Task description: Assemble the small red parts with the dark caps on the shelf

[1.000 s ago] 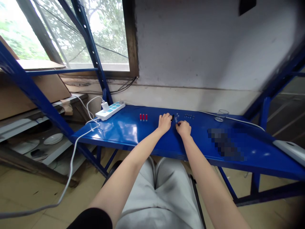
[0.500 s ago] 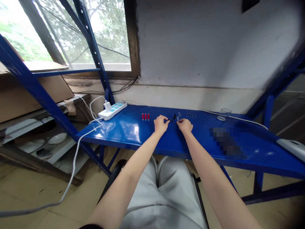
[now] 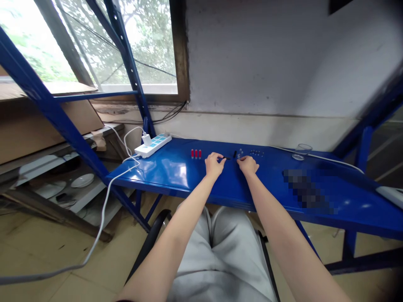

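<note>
Both my hands rest on a blue metal shelf (image 3: 176,172) in front of me. My left hand (image 3: 214,164) is closed, pinching a small black part (image 3: 226,158) at its fingertips. My right hand (image 3: 248,164) is closed too, its fingers curled over tiny pieces I cannot make out. Between and just beyond the hands stand a small black piece (image 3: 234,154) and some clear little parts (image 3: 240,152). Three red parts (image 3: 195,153) stand in a row to the left of my left hand. A row of tiny dark parts (image 3: 255,152) lies beyond my right hand.
A white power strip (image 3: 153,145) with a plugged charger and white cable (image 3: 103,209) sits at the shelf's back left. A clear glass (image 3: 302,149) stands at the back right by a cable. Blue rack posts (image 3: 47,105) rise on the left. White dishes (image 3: 82,180) lie on a low shelf.
My left hand has drawn back from the small parts with a black piece pinched in its fingers. The right hand has barely shifted. The view has drifted slightly left.
</note>
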Action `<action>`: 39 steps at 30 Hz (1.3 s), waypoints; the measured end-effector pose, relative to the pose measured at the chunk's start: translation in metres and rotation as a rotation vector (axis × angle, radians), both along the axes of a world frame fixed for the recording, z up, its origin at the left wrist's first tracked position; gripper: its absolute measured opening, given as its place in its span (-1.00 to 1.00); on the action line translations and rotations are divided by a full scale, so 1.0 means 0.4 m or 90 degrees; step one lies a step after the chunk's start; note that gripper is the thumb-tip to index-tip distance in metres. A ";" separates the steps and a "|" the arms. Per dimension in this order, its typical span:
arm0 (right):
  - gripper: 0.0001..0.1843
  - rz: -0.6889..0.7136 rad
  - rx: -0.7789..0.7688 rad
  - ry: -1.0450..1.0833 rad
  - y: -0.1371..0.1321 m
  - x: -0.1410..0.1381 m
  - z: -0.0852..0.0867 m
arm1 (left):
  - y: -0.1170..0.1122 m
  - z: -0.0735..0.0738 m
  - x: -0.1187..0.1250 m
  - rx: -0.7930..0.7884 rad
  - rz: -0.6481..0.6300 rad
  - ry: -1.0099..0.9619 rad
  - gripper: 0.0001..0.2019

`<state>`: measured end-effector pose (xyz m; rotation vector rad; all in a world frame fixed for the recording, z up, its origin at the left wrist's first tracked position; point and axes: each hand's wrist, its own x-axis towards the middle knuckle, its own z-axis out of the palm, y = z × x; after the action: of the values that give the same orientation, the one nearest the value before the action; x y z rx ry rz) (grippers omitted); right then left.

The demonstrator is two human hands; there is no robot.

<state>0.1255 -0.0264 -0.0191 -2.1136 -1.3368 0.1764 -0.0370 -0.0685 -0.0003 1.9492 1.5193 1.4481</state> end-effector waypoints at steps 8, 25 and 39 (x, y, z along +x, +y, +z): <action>-0.80 0.026 -0.023 -0.063 -0.029 -0.012 0.013 | 0.005 -0.006 -0.003 0.004 0.002 -0.007 -0.92; -0.88 0.261 0.117 -0.358 -0.065 -0.041 0.014 | 0.010 -0.009 -0.005 -0.003 0.060 -0.045 -0.94; -0.89 0.265 0.135 -0.346 -0.059 -0.038 0.006 | 0.019 -0.016 -0.006 0.019 0.062 -0.069 -0.94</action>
<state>0.1103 -0.0501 -0.0168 -1.7413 -2.0051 -0.3844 -0.0396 -0.0608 -0.0068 1.8050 1.5714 1.5972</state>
